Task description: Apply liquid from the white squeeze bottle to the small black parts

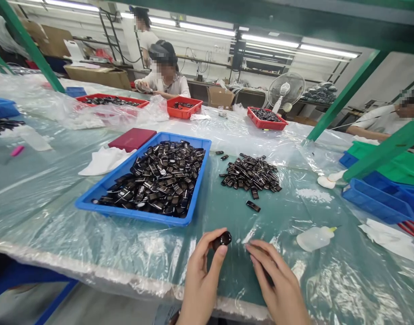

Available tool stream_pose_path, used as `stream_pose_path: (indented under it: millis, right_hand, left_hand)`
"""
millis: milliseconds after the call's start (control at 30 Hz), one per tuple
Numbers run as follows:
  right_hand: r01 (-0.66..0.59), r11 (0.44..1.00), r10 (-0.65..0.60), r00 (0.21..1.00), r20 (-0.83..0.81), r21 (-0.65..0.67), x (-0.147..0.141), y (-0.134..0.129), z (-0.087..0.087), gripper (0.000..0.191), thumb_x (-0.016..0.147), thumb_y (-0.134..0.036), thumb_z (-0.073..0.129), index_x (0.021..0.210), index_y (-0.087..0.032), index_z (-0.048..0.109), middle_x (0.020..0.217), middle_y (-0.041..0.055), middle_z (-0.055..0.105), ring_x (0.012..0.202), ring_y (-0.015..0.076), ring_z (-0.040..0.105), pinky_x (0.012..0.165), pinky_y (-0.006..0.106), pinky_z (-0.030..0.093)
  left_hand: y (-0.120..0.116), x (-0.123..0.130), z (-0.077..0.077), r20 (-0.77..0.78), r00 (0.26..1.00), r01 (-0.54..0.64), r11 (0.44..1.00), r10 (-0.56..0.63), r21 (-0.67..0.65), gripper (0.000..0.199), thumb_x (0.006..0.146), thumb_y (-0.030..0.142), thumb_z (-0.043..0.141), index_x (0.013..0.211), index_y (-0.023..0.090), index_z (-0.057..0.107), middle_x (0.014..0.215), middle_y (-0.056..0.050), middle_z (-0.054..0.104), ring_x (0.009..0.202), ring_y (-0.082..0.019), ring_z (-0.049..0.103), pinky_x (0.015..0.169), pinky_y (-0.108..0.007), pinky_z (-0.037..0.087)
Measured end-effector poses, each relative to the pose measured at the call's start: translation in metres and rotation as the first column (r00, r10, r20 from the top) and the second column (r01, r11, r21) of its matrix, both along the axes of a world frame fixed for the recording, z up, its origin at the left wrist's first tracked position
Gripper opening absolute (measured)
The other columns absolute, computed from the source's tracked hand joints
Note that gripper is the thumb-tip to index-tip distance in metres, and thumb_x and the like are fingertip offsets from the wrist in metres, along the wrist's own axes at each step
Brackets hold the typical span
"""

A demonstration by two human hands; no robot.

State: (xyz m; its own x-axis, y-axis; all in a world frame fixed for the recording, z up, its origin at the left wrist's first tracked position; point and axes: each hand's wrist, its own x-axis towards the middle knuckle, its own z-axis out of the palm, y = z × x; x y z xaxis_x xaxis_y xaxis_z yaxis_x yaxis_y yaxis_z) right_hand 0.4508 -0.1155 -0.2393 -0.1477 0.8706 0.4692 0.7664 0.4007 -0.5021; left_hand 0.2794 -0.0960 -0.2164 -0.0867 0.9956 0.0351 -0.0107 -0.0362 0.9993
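Observation:
My left hand (203,266) is closed, its thumb and fingers pinching a small glossy black plastic part (222,240) with a rounded end. A short distance to its right, my right hand (273,271) hovers over the table with fingers stretched out and slightly bent; I see nothing held in it, though its thumb is hidden. Beyond the hands lies a loose pile of dark glossy parts (250,174), with one single part (253,206) nearer to me. A blue tray (132,215) to the left is heaped with similar dark parts (163,176).
A squeeze bottle (315,238) lies at right, near white granules (314,195) and blue bins (376,198). A dark red box (132,139) and white tissue (105,161) sit left of the tray. Green posts (349,95) frame the bench. Red trays (266,124) and co-workers are across.

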Motion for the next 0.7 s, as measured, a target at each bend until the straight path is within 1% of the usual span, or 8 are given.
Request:
stream_pose_path:
  millis: [100,200,300,400,500,600,633,700]
  right_hand:
    - [-0.084,0.995,0.08,0.993,0.083,0.045,-0.006,0.027,0.003,0.03,0.099,-0.016,0.041,0.114,-0.025,0.066,0.105,0.0099,0.069,0.091,0.0291,0.068,0.064,0.038,0.057]
    - [-0.116,0.993,0.116,0.992,0.046,0.012,-0.009,0.045,0.005,0.028,0.098,-0.015,0.041,0.102,-0.022,0.068,0.096,0.0109,0.068,0.086,0.0303,0.065,0.064,0.041,0.055]
    - [-0.155,0.986,0.152,0.986,-0.062,-0.055,-0.01,0.052,0.011,0.025,0.098,-0.02,0.042,0.091,-0.022,0.066,0.091,0.01,0.067,0.084,0.0291,0.063,0.07,0.042,0.053]
    - [-0.165,0.976,0.123,0.958,-0.259,-0.145,-0.009,0.049,0.021,0.02,0.098,-0.03,0.048,0.087,-0.022,0.063,0.084,0.0074,0.064,0.075,0.0242,0.061,0.066,0.037,0.051]
    - [-0.21,0.941,0.052,0.864,-0.502,-0.264,-0.006,0.036,0.03,0.021,0.098,-0.039,0.052,0.09,-0.022,0.06,0.081,0.0043,0.064,0.064,0.0172,0.062,0.06,0.029,0.051]
    - [-0.309,0.883,-0.01,0.741,-0.671,-0.354,-0.005,0.022,0.038,0.026,0.099,-0.046,0.051,0.091,-0.022,0.059,0.078,0.0022,0.065,0.062,0.0147,0.063,0.059,0.027,0.052]
    - [-0.35,0.854,-0.045,0.688,-0.724,-0.386,-0.005,0.019,0.04,0.027,0.098,-0.046,0.053,0.09,-0.022,0.06,0.077,0.0019,0.064,0.062,0.0143,0.062,0.06,0.027,0.052]
    - [-0.45,0.781,-0.144,0.544,-0.826,-0.433,-0.006,0.016,0.043,0.026,0.093,-0.046,0.063,0.086,-0.021,0.064,0.075,0.0016,0.063,0.063,0.0132,0.06,0.061,0.026,0.05]
  left_hand:
    - [0.0,0.0,-0.002,0.015,1.0,0.003,1.0,-0.003,0.023,0.034,0.092,0.052,0.06,0.113,0.025,0.07,0.114,-0.007,0.07,0.106,-0.023,0.066,0.09,-0.029,0.056]
    - [0.0,0.002,-0.001,0.053,0.998,-0.031,0.999,0.03,0.012,0.033,0.091,0.052,0.062,0.111,0.026,0.07,0.112,-0.005,0.07,0.106,-0.022,0.065,0.092,-0.029,0.054]
    - [-0.001,0.004,0.0,0.071,0.997,-0.034,0.999,0.033,0.004,0.033,0.09,0.052,0.064,0.11,0.027,0.071,0.11,-0.005,0.07,0.104,-0.022,0.065,0.092,-0.029,0.053]
    - [0.0,0.004,0.001,0.051,0.999,-0.015,1.0,0.014,0.019,0.031,0.091,0.05,0.063,0.111,0.026,0.071,0.111,-0.006,0.069,0.104,-0.023,0.065,0.089,-0.029,0.053]
    - [0.0,0.002,0.0,0.008,0.999,0.05,0.996,-0.051,0.076,0.026,0.093,0.044,0.063,0.111,0.027,0.072,0.106,-0.005,0.068,0.102,-0.022,0.064,0.087,-0.027,0.052]
    - [0.001,0.001,-0.001,-0.045,0.983,0.182,0.975,-0.178,0.126,0.022,0.096,0.038,0.06,0.112,0.029,0.072,0.099,-0.004,0.066,0.096,-0.019,0.063,0.083,-0.024,0.05]
    - [0.001,0.0,-0.001,-0.055,0.974,0.223,0.965,-0.218,0.134,0.023,0.097,0.037,0.059,0.114,0.03,0.072,0.1,-0.004,0.066,0.095,-0.018,0.063,0.083,-0.023,0.05]
    - [0.002,-0.001,-0.001,-0.063,0.96,0.28,0.949,-0.274,0.146,0.024,0.098,0.035,0.057,0.118,0.031,0.071,0.103,-0.004,0.065,0.097,-0.018,0.062,0.084,-0.023,0.049]
